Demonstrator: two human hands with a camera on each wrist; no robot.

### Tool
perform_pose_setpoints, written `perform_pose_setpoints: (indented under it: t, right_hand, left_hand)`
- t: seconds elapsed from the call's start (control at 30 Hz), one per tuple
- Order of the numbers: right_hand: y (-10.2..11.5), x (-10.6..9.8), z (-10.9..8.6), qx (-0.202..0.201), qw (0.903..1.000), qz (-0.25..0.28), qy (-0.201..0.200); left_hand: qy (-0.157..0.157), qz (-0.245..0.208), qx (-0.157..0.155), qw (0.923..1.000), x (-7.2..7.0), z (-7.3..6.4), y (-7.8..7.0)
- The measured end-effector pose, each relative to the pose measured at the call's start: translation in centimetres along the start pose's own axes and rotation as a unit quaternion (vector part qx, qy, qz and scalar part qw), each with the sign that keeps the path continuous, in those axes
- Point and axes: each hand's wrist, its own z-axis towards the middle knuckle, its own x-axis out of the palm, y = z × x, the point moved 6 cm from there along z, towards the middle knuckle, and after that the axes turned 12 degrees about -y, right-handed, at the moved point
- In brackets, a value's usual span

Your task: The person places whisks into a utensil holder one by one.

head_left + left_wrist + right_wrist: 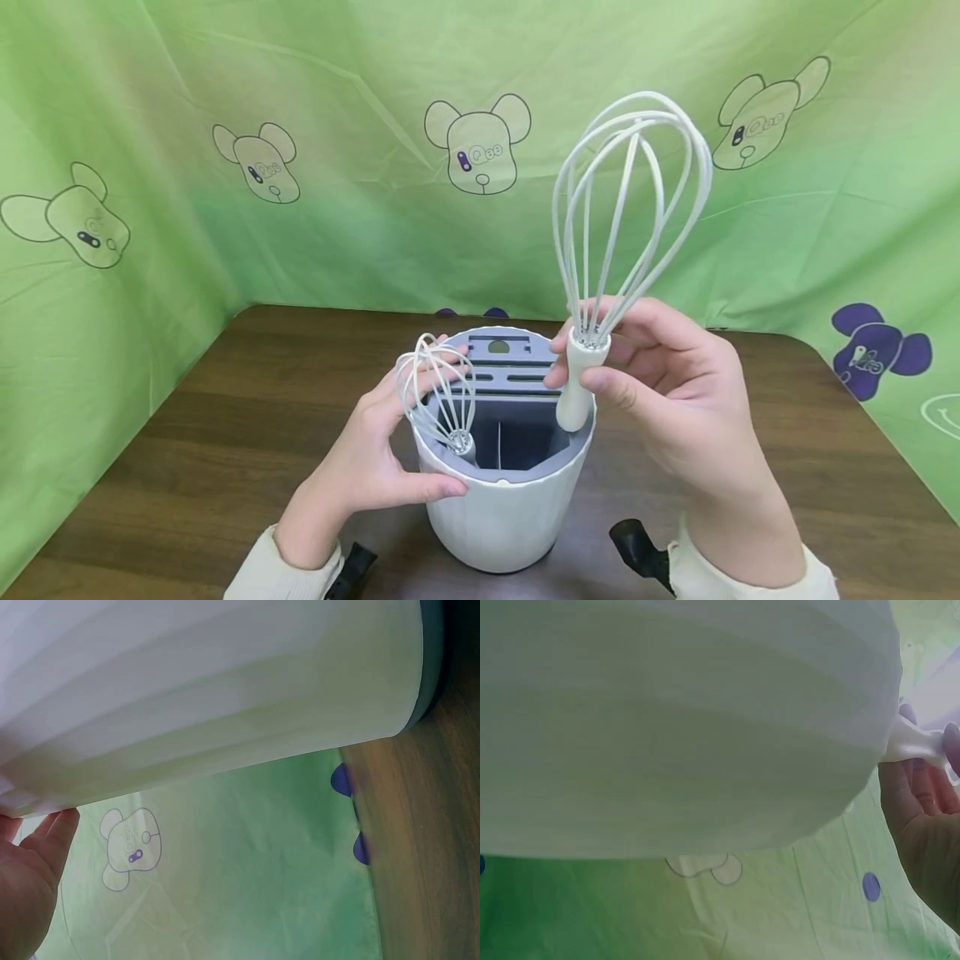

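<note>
A white utensil holder (504, 517) with a grey divided insert stands upright on the table. Leaning in its left compartment is a small white whisk (437, 392), wire loops upward and most of its handle hidden inside. My left hand (382, 446) grips the holder's left side, thumb across the front below the rim and fingers behind the small whisk. A larger white whisk (633, 192) is in my right hand (675, 392), pinched near the top of its handle between thumb and fingers. Its loops point up, and the handle's lower end overlaps the holder's right-hand opening.
The insert has narrow slots (498, 379) at the back. The holder stands on a dark wooden table (300, 392). A green curtain (360, 167) printed with bear heads closes off the back and sides. Black wrist mounts (637, 546) sit at both cuffs.
</note>
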Motion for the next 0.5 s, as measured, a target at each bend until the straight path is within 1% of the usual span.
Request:
perform_pose_setpoints:
  t: [0.17, 0.3, 0.5]
  right_hand:
    - [-0.7, 0.4, -0.3, 0.015, 0.9994, 0.029, 0.008]
    - [-1.2, 0.5, -0.8, 0.033, 0.9993, 0.013, 0.015]
    - [-1.7, 0.4, -1.8, 0.071, 0.9972, -0.009, 0.019]
  left_hand:
    - [-0.001, 0.001, 0.000, 1.0000, 0.0, 0.0, 0.0]
    - [-0.001, 0.002, -0.002, 1.0000, 0.0, 0.0, 0.1]
    - [0.000, 0.006, -0.001, 1.0000, 0.0, 0.0, 0.0]
